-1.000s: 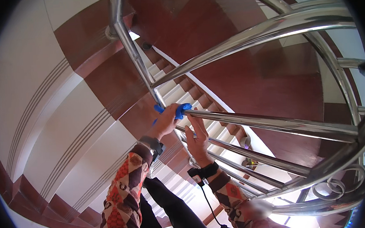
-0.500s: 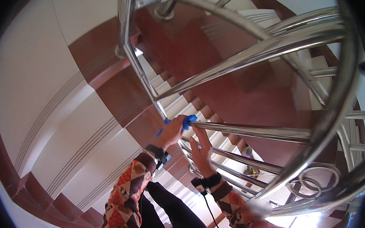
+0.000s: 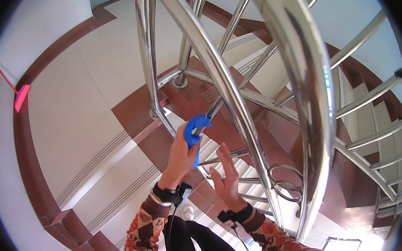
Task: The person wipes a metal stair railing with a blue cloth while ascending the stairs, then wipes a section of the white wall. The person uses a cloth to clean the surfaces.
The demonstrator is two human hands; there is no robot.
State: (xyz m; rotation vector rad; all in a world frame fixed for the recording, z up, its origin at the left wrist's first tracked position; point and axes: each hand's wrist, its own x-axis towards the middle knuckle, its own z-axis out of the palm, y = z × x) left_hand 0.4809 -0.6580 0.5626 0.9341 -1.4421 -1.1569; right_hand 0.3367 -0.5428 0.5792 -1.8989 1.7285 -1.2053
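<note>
A blue cloth (image 3: 193, 129) is bunched in my left hand (image 3: 177, 159), whose fingers are closed on it. The cloth wraps round a slanted metal bar (image 3: 216, 106) of the stair railing, close to where the bar meets a post (image 3: 165, 123). My right hand (image 3: 226, 182) hovers just to the right and a little lower, fingers apart and holding nothing. Beside it run lower horizontal bars, and whether its fingertips touch one is unclear. Black straps with small devices (image 3: 225, 216) sit on both wrists.
A thick shiny handrail (image 3: 305, 95) curves past on the right, with two metal rings (image 3: 285, 181) on the railing near it. Pale stairs with grooved edges (image 3: 117, 192) descend on the left. A pink broom head (image 3: 22, 98) stands by the far left wall.
My left hand and the cloth have shifted slightly up the picture, to a higher bar. My right hand has come off the bar it was at. The view has swung, bringing the landing and broom in.
</note>
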